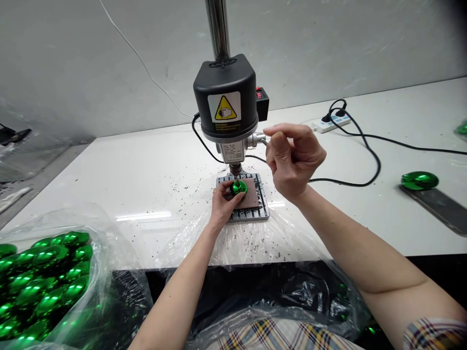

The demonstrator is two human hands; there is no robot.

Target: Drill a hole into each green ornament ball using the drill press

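Note:
A shiny green ball (240,188) rests on a brown board (251,198) on the slotted base (265,212) of a small bench drill press (224,109). My left hand (223,201) holds it from the left, thumb in front and fingers behind. Directly over the ball is the drill chuck (235,168), its bit meeting the top; whether it has gone in is too small to tell. At the right of the drill head, my right hand (294,158) is curled closed around the end of the feed lever (261,138), which it mostly hides.
At the lower left lies a clear plastic bag (98,257) full of green balls. Another green piece (419,180) sits on a dark phone-like slab (443,211) at right. Black cables run from a power strip (331,122). Dark shavings dot the white table (146,160); plastic sheeting (233,248) covers its front edge.

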